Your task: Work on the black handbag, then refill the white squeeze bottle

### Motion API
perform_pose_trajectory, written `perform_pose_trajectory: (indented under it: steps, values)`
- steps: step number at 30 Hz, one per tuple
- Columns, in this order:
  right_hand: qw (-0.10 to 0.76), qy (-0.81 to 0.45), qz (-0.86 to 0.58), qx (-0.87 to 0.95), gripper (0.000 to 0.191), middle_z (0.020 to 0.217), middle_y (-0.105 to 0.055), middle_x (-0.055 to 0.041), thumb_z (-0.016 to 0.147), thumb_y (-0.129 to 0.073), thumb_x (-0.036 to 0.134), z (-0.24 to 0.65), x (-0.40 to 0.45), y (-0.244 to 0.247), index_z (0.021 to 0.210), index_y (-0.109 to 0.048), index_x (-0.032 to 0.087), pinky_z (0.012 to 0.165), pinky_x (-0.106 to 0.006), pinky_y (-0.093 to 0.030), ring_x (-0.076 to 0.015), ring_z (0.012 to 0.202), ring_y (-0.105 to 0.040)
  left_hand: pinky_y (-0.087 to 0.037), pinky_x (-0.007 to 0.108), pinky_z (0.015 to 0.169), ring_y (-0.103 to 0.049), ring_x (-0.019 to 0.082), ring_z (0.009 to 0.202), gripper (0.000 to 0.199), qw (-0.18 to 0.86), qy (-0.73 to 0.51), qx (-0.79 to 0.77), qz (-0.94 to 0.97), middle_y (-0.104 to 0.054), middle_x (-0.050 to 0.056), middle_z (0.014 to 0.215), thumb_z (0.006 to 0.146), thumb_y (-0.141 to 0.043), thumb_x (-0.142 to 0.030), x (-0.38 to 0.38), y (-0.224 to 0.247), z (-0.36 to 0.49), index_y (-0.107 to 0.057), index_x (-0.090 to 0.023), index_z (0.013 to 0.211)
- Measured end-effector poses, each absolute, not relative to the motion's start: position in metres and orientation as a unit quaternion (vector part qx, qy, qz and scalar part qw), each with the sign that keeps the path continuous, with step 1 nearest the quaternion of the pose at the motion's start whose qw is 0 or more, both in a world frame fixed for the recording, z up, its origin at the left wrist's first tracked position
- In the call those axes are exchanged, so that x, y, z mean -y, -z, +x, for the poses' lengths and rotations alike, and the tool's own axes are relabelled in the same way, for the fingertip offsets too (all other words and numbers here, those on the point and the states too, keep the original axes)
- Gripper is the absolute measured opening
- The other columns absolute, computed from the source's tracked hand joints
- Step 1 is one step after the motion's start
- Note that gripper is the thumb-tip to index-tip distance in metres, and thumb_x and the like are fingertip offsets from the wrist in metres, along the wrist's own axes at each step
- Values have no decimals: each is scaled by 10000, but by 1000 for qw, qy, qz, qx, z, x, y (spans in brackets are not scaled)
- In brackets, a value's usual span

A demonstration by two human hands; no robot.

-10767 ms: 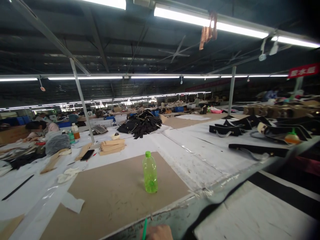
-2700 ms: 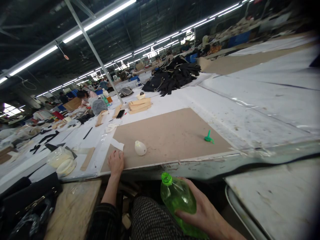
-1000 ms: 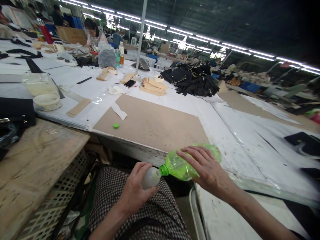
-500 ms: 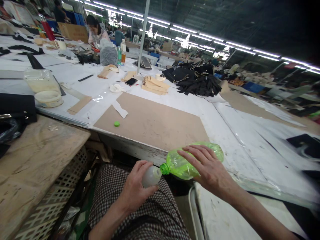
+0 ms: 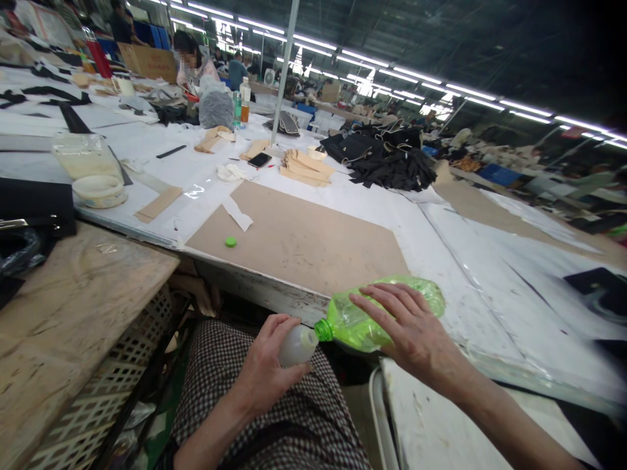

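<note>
My left hand [image 5: 267,359] is wrapped round a small translucent white bottle [image 5: 296,346], held above my lap with its open mouth turned up and to the right. In my right hand [image 5: 411,326] lies a clear green plastic bottle [image 5: 353,320], tipped nearly flat. Its uncapped green neck meets or almost meets the small bottle's mouth; whether they touch I cannot tell. Any liquid passing between them is not visible. On the brown board [image 5: 304,241] beyond my hands rests a green cap [image 5: 230,241].
A white worktable [image 5: 441,261] spreads ahead, bearing a phone [image 5: 259,160], tan pieces [image 5: 306,168], a black fabric heap [image 5: 386,153] and a white tub [image 5: 99,190]. A metal pole [image 5: 284,72] rises from it. To the left stands a wooden bench [image 5: 88,287]. A person [image 5: 193,65] sits farther back.
The green bottle's base has swung slightly up and to the right, while its neck stays at the small bottle's mouth. The whole view has shifted a little.
</note>
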State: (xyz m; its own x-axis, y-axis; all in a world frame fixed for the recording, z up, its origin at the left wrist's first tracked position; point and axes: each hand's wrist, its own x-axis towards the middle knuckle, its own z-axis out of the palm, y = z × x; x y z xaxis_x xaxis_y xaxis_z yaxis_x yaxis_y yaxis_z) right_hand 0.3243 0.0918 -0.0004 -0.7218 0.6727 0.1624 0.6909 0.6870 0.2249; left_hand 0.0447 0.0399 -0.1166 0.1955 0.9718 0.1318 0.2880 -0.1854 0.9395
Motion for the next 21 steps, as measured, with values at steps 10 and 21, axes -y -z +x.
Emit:
perform_pose_trajectory:
  steps: [10,21]
  values:
    - [40,145,-366,918,749,1367,-615,-158,788,-647,48,322,-93,0,1488,-441,216,1054,-603,-410,-381,1236,-541,-453,463,1129,-546,284,1270,670,415,-408,-486,652,-507,81,1368,732,-825,-154,-39,115,44,-582,-291,1341]
    - [50,154,-357,920,730,1355,-623,-150,811,-632,31,324,-91,-1,1492,-439,209,1053,-603,-408,-374,1231,-544,-442,419,1139,-540,267,1281,683,410,-400,-491,656,-502,74,1378,727,-829,-143,-39,114,44,-581,-259,1352]
